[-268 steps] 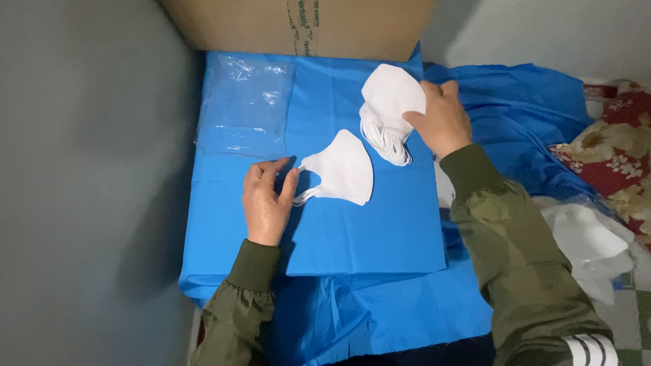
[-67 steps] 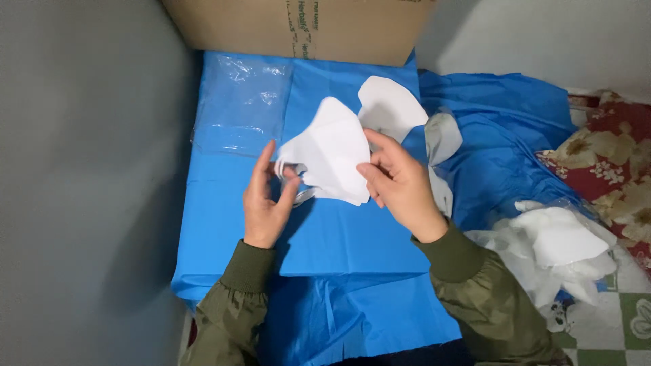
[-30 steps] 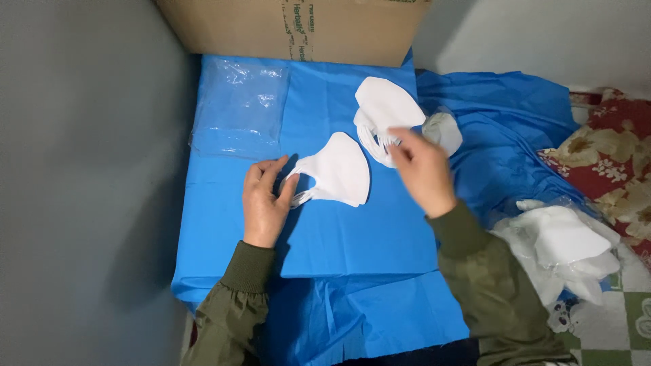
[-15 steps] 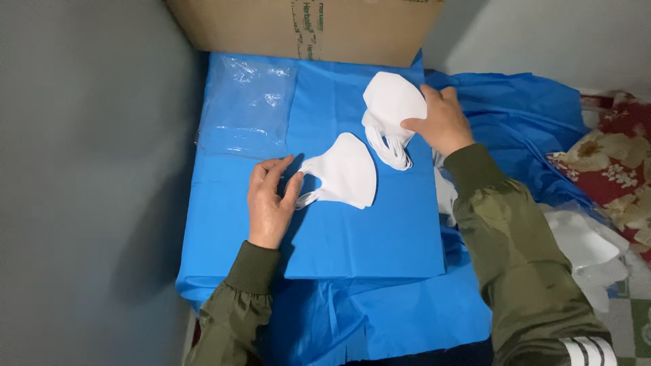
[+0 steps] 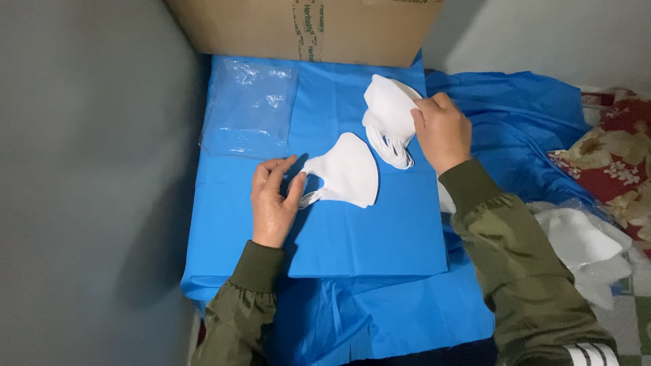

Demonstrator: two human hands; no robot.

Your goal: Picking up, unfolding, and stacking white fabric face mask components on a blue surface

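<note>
A folded white face mask (image 5: pixel 349 170) lies flat in the middle of the blue sheet (image 5: pixel 366 237). My left hand (image 5: pixel 272 202) rests on the sheet at the mask's left end, fingers touching its ear loops. Farther back and to the right sits a small stack of white masks (image 5: pixel 388 116) with loops hanging off its near side. My right hand (image 5: pixel 442 131) presses on the right edge of that stack, fingers curled over it.
A clear plastic bag (image 5: pixel 249 110) lies flat at the sheet's back left. A brown cardboard box (image 5: pixel 305 30) stands along the back edge. Crumpled blue sheeting (image 5: pixel 522 129) and a heap of white masks in plastic (image 5: pixel 583 247) lie to the right, beside a floral cloth (image 5: pixel 614 163).
My right hand has let go of the single mask and moved back right onto the stack. The single mask now lies flat under my left fingers.
</note>
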